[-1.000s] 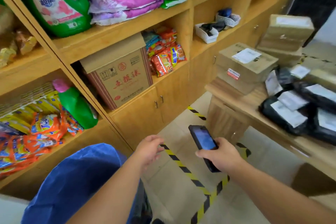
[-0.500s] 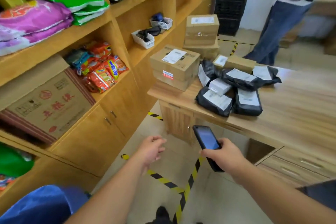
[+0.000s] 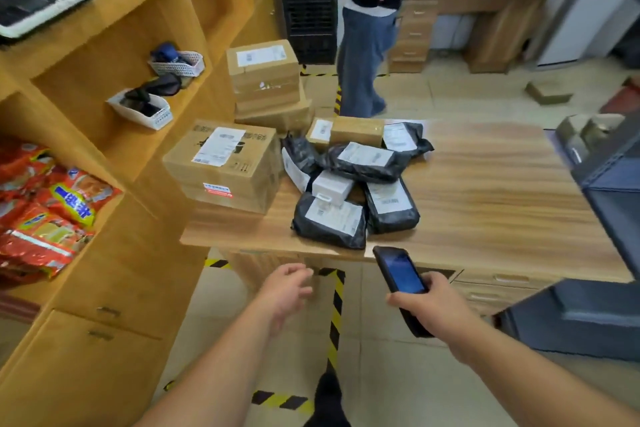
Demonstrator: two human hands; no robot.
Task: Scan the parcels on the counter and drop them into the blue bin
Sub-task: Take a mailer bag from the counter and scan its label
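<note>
Parcels [image 3: 329,218] in black plastic bags lie heaped on the tabletop [image 3: 485,191] just ahead of you, likely light, soft and slippery, so pinch an edge with your empty, loosely spread left hand [image 3: 285,291] while your right hand [image 3: 429,302] grips the scanner [image 3: 398,270].

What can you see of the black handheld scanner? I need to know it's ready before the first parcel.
The scanner is a slim black handheld with rounded corners, cased in what looks like plastic or rubber. Its screen glows blue, so it appears switched on. The right hand wraps its lower half, thumb on the face below the screen. It tilts up and away, top end toward the counter edge, touching nothing else.
</note>
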